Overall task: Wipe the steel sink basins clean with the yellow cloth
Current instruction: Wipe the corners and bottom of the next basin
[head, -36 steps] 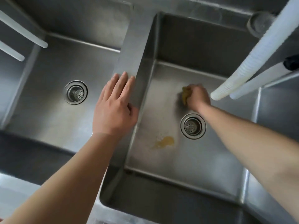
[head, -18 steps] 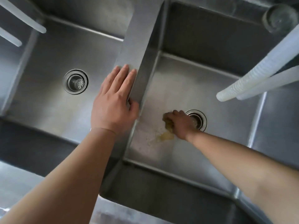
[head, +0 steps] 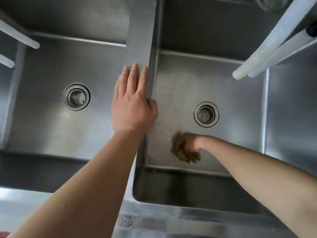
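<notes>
Steel sink basins fill our view, split by a divider (head: pixel 139 40). Our left hand (head: pixel 133 107) rests flat on that divider, fingers straight. Our right hand (head: pixel 186 145) grips the bunched yellow cloth (head: pixel 187 156) against the right basin's (head: pixel 240 117) floor, near its front edge, below the drain (head: pixel 206 114).

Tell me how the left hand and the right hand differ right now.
The left hand lies flat with straight fingers on the divider; the right hand is curled round the yellow cloth. The left is sharp; the right is blurred, low in the right basin. Both are bare.
</notes>
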`<action>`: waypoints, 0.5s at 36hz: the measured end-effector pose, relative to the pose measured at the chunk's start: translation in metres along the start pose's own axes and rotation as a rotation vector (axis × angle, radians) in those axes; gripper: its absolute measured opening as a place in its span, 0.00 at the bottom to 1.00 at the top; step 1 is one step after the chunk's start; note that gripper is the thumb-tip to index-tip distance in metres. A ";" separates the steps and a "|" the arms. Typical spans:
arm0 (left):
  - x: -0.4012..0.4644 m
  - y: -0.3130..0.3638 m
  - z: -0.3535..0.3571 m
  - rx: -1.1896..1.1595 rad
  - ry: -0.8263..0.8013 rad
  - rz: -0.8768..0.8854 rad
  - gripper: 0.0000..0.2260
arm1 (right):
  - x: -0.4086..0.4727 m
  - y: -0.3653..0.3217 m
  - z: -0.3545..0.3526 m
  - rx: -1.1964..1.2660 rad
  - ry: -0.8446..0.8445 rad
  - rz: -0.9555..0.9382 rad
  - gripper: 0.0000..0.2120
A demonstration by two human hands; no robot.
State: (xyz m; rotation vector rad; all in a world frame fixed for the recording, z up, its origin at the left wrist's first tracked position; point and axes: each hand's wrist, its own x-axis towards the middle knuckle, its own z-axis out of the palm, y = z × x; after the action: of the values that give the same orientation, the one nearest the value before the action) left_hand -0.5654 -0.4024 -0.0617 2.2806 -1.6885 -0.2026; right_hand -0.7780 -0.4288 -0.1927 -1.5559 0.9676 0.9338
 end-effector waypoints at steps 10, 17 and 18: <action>0.000 -0.003 0.004 -0.046 0.011 0.018 0.33 | 0.022 -0.006 -0.147 0.212 1.014 -0.047 0.14; 0.001 -0.001 0.004 0.000 0.013 0.020 0.31 | 0.056 -0.024 -0.164 0.006 0.844 -0.122 0.15; 0.001 -0.001 0.004 0.002 0.012 0.022 0.31 | 0.058 -0.023 -0.156 0.013 0.808 -0.124 0.15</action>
State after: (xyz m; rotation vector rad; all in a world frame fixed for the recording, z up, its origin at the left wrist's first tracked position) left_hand -0.5651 -0.4036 -0.0653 2.2594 -1.7074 -0.1817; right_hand -0.7211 -0.5861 -0.2118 -1.9972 1.3929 0.1790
